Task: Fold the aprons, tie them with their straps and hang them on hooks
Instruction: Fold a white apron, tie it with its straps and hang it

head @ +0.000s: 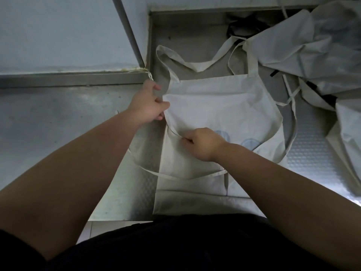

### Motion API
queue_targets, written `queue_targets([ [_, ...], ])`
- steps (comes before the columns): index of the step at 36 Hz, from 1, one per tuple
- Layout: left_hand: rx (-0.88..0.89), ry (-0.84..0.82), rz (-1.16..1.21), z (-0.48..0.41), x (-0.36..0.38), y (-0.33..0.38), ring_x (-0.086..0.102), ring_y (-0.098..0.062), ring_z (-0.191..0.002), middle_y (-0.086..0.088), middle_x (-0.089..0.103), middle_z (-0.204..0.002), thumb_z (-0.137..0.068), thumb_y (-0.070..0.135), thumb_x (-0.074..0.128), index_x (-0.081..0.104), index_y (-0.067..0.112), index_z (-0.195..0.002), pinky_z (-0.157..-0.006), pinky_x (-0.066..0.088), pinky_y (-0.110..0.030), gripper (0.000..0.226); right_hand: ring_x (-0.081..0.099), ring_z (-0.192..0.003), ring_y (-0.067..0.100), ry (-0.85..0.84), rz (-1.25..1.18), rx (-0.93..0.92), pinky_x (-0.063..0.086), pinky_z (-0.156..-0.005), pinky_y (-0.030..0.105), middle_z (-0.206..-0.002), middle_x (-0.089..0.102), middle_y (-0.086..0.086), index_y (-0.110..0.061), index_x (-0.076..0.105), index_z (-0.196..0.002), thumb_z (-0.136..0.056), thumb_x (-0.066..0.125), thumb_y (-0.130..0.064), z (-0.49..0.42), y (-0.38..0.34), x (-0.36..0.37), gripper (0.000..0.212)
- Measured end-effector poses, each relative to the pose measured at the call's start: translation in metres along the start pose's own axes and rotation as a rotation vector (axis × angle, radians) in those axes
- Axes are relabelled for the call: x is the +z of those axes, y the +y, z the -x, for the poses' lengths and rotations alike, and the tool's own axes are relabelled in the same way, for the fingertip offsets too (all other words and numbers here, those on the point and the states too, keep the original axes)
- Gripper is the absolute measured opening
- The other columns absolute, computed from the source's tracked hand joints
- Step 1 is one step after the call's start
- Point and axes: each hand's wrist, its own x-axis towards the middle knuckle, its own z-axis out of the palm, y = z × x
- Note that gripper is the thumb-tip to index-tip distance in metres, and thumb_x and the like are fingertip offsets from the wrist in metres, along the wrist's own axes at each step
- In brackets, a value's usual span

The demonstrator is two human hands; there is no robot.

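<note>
The white apron [224, 106] is lying partly folded on the steel table [58, 118], its neck loop [195, 65] trailing away from the person. The left hand [150, 103] is gripping the apron's upper left edge with curled fingers, probably pinning the fold in place. The right hand [204, 144] is pinching the thin waist strap [175, 133] and drawing it across the cloth (likely starting the tie). More aprons [322, 45] are waiting, heaped at the right
</note>
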Motion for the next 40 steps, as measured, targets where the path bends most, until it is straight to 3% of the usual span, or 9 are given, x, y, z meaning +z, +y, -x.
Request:
queue_targets([
  [3,-0.043,-0.182,0.182,0.001,-0.006,0.002,0.058,-0.012,-0.064,-0.003,0.060,-0.080,-0.090,0.004,0.054,0.051,0.023,-0.117,-0.058,0.050,-0.023,0.033,0.053,-0.099,0.029,-0.019,-0.009,0.029,0.036,-0.079,0.028,-0.115,0.062,0.014,-0.018,0.056,-0.084,-0.099,0.037,-0.024,-0.002,-0.001,-0.003,0.025],
  [7,-0.051,-0.353,0.111,0.000,-0.016,-0.003,0.059,-0.012,-0.075,-0.003,0.064,-0.099,-0.089,-0.010,0.044,0.062,0.031,-0.109,-0.068,0.052,-0.020,0.049,0.051,-0.116,0.027,-0.003,-0.134,0.077,0.038,-0.092,0.025,-0.126,0.058,0.009,-0.014,0.054,-0.128,-0.099,0.041,-0.018,-0.003,0.001,-0.004,0.032],
  [12,0.174,-0.345,-0.257,-0.004,-0.023,-0.001,0.062,-0.015,-0.086,-0.007,0.068,-0.096,-0.088,0.007,0.062,0.068,0.027,-0.089,-0.081,0.047,-0.020,0.021,0.052,-0.111,0.025,-0.029,-0.138,0.090,0.028,-0.079,0.018,-0.121,0.059,0.009,-0.011,0.059,-0.118,-0.100,0.040,-0.022,-0.004,0.001,-0.005,0.028],
  [17,0.302,-0.395,-0.552,-0.021,-0.026,0.006,0.056,-0.003,-0.077,0.004,0.065,-0.090,-0.091,0.018,0.060,0.068,0.015,-0.097,-0.062,0.033,-0.001,0.011,0.044,-0.092,0.018,-0.083,-0.114,0.116,0.030,-0.077,0.022,-0.118,0.059,0.011,-0.010,0.059,-0.109,-0.099,0.038,-0.020,-0.005,-0.001,-0.008,0.025],
  [26,0.442,-0.344,-0.869,-0.043,-0.020,0.013,0.052,-0.024,-0.096,-0.002,0.048,-0.093,-0.092,0.029,0.057,0.062,0.013,-0.094,-0.085,0.040,-0.033,0.017,0.039,-0.082,0.019,-0.123,-0.017,0.192,0.025,-0.053,0.018,-0.066,0.034,-0.005,-0.021,0.030,-0.059,-0.100,0.039,-0.030,-0.012,-0.002,-0.015,0.043],
  [28,0.456,-0.294,-0.861,-0.044,-0.015,0.009,0.053,-0.026,-0.098,-0.004,0.051,-0.093,-0.091,0.029,0.058,0.063,0.011,-0.093,-0.080,0.038,-0.031,0.019,0.039,-0.084,0.019,-0.140,0.014,0.211,0.025,-0.053,0.018,-0.066,0.032,-0.004,-0.018,0.038,-0.063,-0.100,0.038,-0.035,-0.013,-0.001,-0.016,0.041],
  [32,0.443,-0.201,-0.786,-0.040,-0.008,0.002,0.053,-0.019,-0.091,-0.005,0.056,-0.096,-0.089,0.030,0.061,0.060,0.011,-0.097,-0.069,0.031,-0.026,0.020,0.050,-0.101,0.025,-0.178,0.078,0.221,0.029,-0.077,0.025,-0.100,0.056,0.007,-0.006,0.056,-0.118,-0.101,0.033,-0.041,-0.013,-0.004,-0.018,0.046],
  [35,0.346,-0.092,-0.587,-0.040,-0.007,-0.002,0.056,-0.018,-0.085,0.003,0.057,-0.091,-0.088,0.034,0.063,0.052,0.017,-0.110,-0.073,0.040,-0.029,0.030,0.050,-0.117,0.024,-0.151,0.120,0.223,0.027,-0.080,0.025,-0.124,0.056,0.008,-0.010,0.054,-0.125,-0.100,0.032,-0.044,-0.014,-0.005,-0.015,0.047],
  [40,0.074,-0.029,-0.019,-0.042,-0.003,-0.003,0.063,-0.018,-0.090,-0.004,0.061,-0.108,-0.091,0.032,0.060,0.049,0.020,-0.109,-0.065,0.047,-0.023,0.024,0.052,-0.115,0.022,-0.095,0.169,0.215,0.031,-0.083,0.027,-0.121,0.058,0.004,-0.016,0.056,-0.120,-0.098,0.034,-0.049,-0.012,-0.004,-0.012,0.045],
])
